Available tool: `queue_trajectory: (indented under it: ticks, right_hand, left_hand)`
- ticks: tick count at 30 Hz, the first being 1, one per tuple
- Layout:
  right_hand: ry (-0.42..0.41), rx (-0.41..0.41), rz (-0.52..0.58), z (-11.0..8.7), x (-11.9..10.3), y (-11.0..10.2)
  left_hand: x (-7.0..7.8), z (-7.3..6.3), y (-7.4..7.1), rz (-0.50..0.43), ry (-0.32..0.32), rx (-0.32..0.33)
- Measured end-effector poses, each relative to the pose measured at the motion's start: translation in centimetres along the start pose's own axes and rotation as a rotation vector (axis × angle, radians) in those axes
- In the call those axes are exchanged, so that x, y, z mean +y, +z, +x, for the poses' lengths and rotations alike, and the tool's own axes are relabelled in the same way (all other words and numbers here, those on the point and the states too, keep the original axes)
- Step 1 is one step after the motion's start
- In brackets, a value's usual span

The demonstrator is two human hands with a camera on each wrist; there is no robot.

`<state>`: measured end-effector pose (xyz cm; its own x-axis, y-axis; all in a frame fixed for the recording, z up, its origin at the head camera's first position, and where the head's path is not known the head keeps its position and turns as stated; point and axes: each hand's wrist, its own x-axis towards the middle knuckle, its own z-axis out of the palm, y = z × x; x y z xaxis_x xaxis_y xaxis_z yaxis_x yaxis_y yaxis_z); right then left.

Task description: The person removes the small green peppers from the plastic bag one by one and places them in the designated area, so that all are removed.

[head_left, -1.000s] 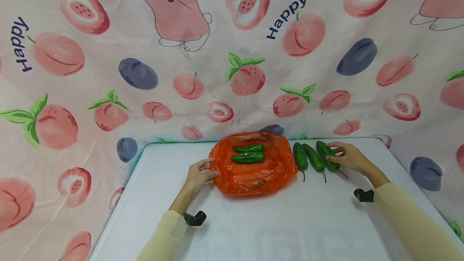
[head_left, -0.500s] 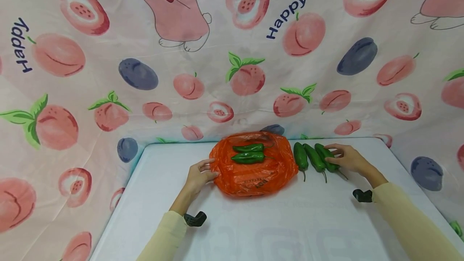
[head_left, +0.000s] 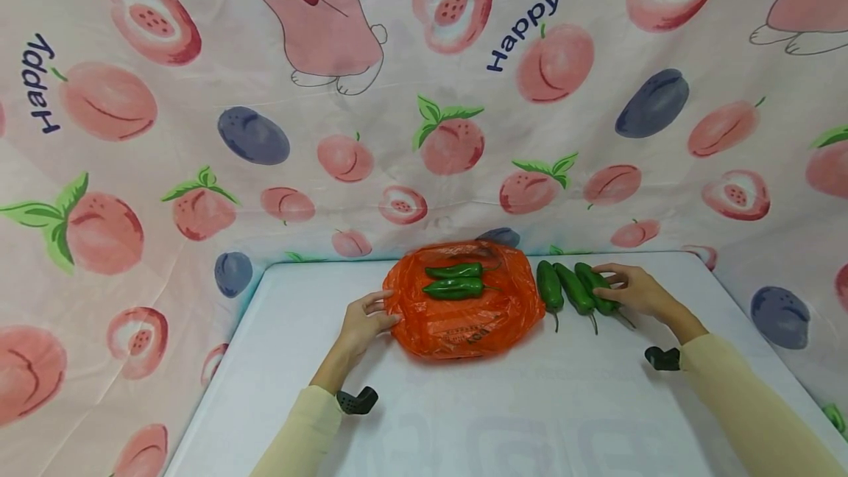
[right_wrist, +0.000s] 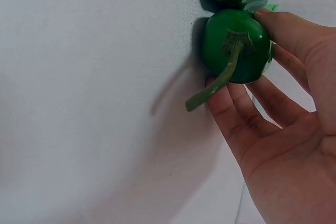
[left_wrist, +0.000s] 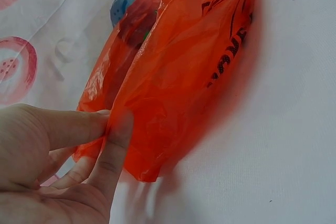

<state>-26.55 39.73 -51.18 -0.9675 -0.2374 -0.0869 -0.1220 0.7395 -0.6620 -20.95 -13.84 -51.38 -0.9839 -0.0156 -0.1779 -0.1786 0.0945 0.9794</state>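
At the far left, a dark word "Happy", turned on its side, is printed on the fruit-patterned cloth hanging behind the white table. Next come a pale yellow left sleeve, a black wrist device and the left hand, pinching the near-left edge of an orange plastic bag between thumb and fingers. Within the bag lie an upper pepper and a lower pepper, both green, stems to the right. The bag's dark lettering is too creased to read whole; the left wrist view shows a few bold capitals. Above the bag's right side the cloth has a slanting second "Happy". Just right of the bag, a first green pepper and a middle green pepper lie on the table. Beside them, the right hand grips the rightmost green pepper between thumb and fingers; another black device sits by that wrist, then the right sleeve.
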Motion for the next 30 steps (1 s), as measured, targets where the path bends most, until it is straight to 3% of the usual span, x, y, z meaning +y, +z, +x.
queue_trajectory:
  ticks: [22, 30]
  right_hand:
    - [0.009, -0.002, -0.005, -0.17, -0.08, -0.07]
    - [-0.038, -0.014, -0.034, -0.03, -0.29, -0.27]
  left_hand:
    - [0.02, -0.11, 0.10, -0.016, 0.010, -0.002]
    - [0.08, -0.08, -0.02, -0.015, 0.007, -0.010]
